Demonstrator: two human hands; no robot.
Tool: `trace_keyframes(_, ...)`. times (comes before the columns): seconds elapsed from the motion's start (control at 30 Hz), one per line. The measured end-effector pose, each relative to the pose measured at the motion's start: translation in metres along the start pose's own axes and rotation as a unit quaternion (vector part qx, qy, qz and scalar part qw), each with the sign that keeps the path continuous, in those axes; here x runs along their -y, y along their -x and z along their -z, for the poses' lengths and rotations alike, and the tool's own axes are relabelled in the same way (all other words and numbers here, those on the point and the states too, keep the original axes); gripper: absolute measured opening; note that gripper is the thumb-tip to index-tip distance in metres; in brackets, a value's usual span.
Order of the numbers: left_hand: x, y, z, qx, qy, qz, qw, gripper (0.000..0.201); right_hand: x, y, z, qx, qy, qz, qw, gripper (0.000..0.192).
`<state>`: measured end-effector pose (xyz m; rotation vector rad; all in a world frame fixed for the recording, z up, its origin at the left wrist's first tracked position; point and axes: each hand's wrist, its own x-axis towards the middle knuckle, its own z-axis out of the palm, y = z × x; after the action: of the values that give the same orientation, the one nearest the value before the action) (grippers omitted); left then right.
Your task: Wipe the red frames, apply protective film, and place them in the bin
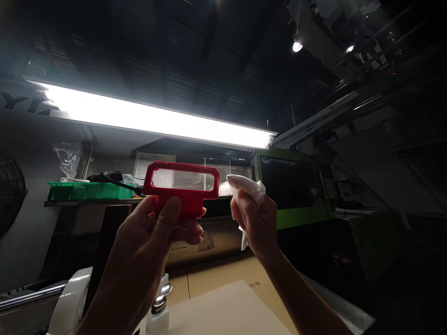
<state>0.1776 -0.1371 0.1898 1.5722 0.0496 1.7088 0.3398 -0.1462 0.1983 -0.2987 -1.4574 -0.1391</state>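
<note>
Raised in front of me, my left hand (167, 228) grips a red plastic part (186, 208). This part has a wide frame around a clear rectangular window or opening, and a narrower block below it, where my thumb presses. To its right, my right hand (256, 221) is closed around a white cloth or wipe (246, 185), which covers the index fingertip. A loose end of the cloth hangs below the palm. The cloth and the red part are a small gap apart. Whether the window holds a clear pane is hard to tell.
A bright tube lamp (164, 122) spans above my hands. Behind stands a shelf with a green bin (94, 190). Below are cardboard (223, 302) and white bottles with metal tops (159, 321). A green machine (293, 186) stands right; a fan (10, 190) is far left.
</note>
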Motion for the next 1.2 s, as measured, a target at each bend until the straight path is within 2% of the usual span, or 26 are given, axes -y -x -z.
trace_keyframes(0.07, 0.0, 0.001, 0.0, -0.004, -0.003, -0.004, 1.0, 0.024, 0.005, -0.001, 0.004, 0.006, 0.129, 0.112, 0.985, 0.019)
trace_keyframes(0.13, 0.0, 0.002, -0.001, -0.002, -0.012, -0.005, 1.0, 0.024, 0.009, -0.004, 0.009, 0.025, 0.241, 0.227, 0.943, 0.017)
trace_keyframes(0.2, -0.001, 0.003, -0.004, -0.009, -0.025, -0.003, 1.0, 0.023, 0.012, -0.008, 0.013, 0.048, 0.323, 0.307, 0.894, 0.02)
trace_keyframes(0.4, -0.004, 0.007, -0.011, -0.042, -0.048, 0.0, 0.998, 0.019, 0.021, -0.02, 0.013, 0.058, 0.492, 0.402, 0.77, 0.024)
trace_keyframes(0.5, -0.002, 0.008, -0.012, -0.045, -0.055, -0.004, 0.998, 0.018, 0.021, -0.023, 0.013, 0.051, 0.538, 0.404, 0.738, 0.026)
trace_keyframes(0.6, -0.001, 0.008, -0.01, -0.045, -0.053, 0.002, 0.998, 0.015, 0.019, -0.025, 0.017, 0.033, 0.547, 0.388, 0.741, 0.027)
trace_keyframes(0.77, -0.002, 0.007, -0.008, -0.042, -0.049, 0.001, 0.998, 0.016, 0.018, -0.021, 0.023, 0.004, 0.498, 0.353, 0.792, 0.031)
trace_keyframes(0.83, -0.002, 0.007, -0.007, -0.038, -0.049, 0.002, 0.998, 0.015, 0.019, -0.018, 0.023, 0.002, 0.48, 0.352, 0.804, 0.031)
trace_keyframes(1.1, 0.006, 0.003, 0.003, -0.007, -0.041, 0.006, 0.999, 0.019, 0.021, -0.013, 0.021, 0.012, 0.452, 0.345, 0.823, 0.031)
trace_keyframes(1.2, 0.006, 0.004, 0.001, -0.019, -0.043, 0.011, 0.999, 0.016, 0.02, -0.012, 0.021, 0.012, 0.448, 0.35, 0.822, 0.03)
